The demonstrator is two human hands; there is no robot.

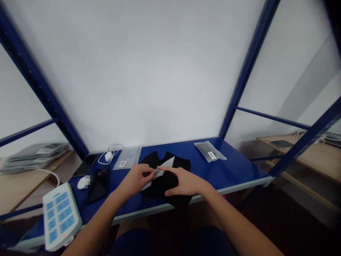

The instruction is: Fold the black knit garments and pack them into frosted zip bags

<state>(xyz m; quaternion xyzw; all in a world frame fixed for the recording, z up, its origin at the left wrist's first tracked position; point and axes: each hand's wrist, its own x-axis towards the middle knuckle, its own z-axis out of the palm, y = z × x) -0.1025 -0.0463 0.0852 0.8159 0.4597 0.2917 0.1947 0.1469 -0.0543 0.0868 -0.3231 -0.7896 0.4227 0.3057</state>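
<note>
One black garment (184, 163) is seen in the head view, laid approx. mid-width on the blue tabletop (176, 144), nr. the front edge, w/ its lower part reaching over that edge. Diagonally across it, a white strip (169, 162) is shown; whether it's paper or fabric can't be told.

The strip is pinched by the L hand (140, 177), w/ thumb & index brought tog. at its edge. By the R hand (183, 181), the same strip is touched w/ the outstretched index tip, just beside the L fingertips; its thumb is held wide of the index, lower down over the black cloth.

To the L, a clear bag w/ label (129, 156) is placed flat, w/ a white charger (108, 156) & its looped cable next to it. Further L, a black-screened device (85, 165), a white mouse (80, 183) & a dark flat item (103, 188), partly pixelated, are seen. At the tabletop's L front corner, a white power strip (62, 217) w/ blue sockets & a red light is set.

To the R, well apart from the hands, a labelled zip bag (209, 151) is laid. The tabletop is flanked by blue metal posts (252, 64).
</note>
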